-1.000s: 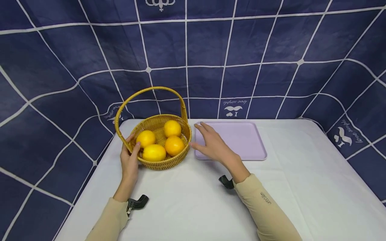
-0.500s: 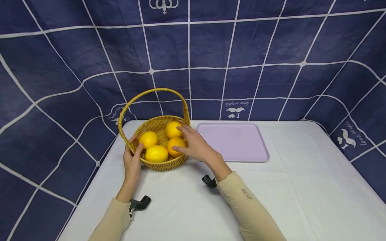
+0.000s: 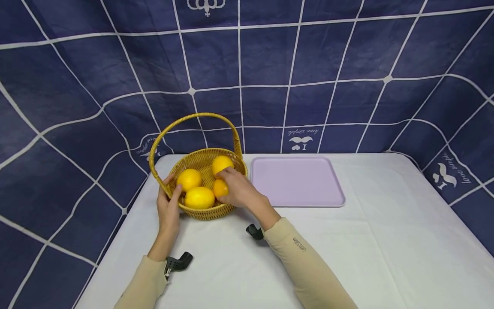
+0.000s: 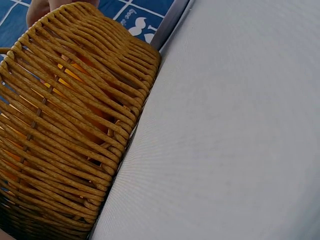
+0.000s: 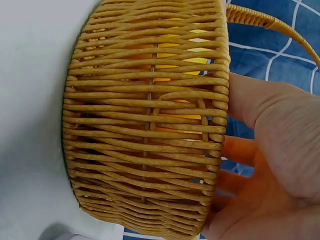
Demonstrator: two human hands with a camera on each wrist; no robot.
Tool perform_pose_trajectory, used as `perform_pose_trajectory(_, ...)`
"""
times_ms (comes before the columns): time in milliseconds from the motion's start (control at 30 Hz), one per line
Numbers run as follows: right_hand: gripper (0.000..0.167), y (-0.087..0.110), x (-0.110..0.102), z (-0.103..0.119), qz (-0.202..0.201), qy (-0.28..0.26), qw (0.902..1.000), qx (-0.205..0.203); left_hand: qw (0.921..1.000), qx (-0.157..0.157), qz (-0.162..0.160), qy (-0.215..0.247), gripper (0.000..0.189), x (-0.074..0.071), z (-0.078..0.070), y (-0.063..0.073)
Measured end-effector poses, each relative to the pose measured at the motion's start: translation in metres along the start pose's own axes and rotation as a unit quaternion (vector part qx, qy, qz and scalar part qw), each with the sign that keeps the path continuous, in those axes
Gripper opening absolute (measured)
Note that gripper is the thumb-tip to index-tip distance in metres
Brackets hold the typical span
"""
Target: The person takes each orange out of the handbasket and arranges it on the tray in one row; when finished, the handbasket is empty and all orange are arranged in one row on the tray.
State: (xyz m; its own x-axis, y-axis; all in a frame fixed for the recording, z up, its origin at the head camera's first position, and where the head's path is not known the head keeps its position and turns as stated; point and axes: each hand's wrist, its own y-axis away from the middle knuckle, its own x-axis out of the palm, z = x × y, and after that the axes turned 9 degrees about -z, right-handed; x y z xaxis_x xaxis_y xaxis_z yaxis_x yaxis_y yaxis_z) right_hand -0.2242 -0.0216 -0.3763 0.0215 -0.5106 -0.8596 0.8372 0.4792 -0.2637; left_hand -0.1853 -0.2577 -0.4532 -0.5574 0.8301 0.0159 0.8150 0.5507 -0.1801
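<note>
A round woven basket (image 3: 208, 213) with a tall arched handle stands on the table, several yellow and orange fruits inside. My left hand (image 3: 168, 212) grips its left rim, thumb over the inner side. At the right side my right hand (image 3: 241, 191) reaches over the rim, fingers curled round an orange (image 3: 220, 189), partly hidden by the hand. Behind it sits another orange (image 3: 221, 164). A lemon (image 3: 199, 198) lies at the front and a rounder yellow fruit (image 3: 189, 179) at the left. In the right wrist view the basket wall (image 5: 145, 125) hides the fingertips.
To the basket's right lies a flat lilac tray (image 3: 297, 182) with a low rim. A white cloth (image 3: 328, 257) covers the table. Dark blue curtain fabric (image 3: 266, 56) with white lines stands round the back and sides.
My right hand has moved left from beside the tray over the basket's rim, and its fingers have closed round the front right orange. The left hand keeps its grip on the basket.
</note>
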Motion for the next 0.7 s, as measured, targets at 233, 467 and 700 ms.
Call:
perform_pose_trajectory(233,0.071,-0.0024,0.0000,0.0016,0.010,0.046,0.9988,0.014,1.0000,-0.002,-0.003,-0.003,0.051,-0.0010,0.0017,-0.0011)
perform_pose_trajectory(467,0.073,-0.0063,0.0010,0.0041,0.038,0.079,0.9959,0.020,1.0000,0.003,-0.004,0.001,0.052,-0.0032,0.0035,-0.0031)
perform_pose_trajectory(700,0.076,-0.0059,0.0009,0.0030,0.047,0.093,0.9943,0.026,0.9999,0.012,-0.002,0.002,0.051,-0.0019,0.0012,-0.0002)
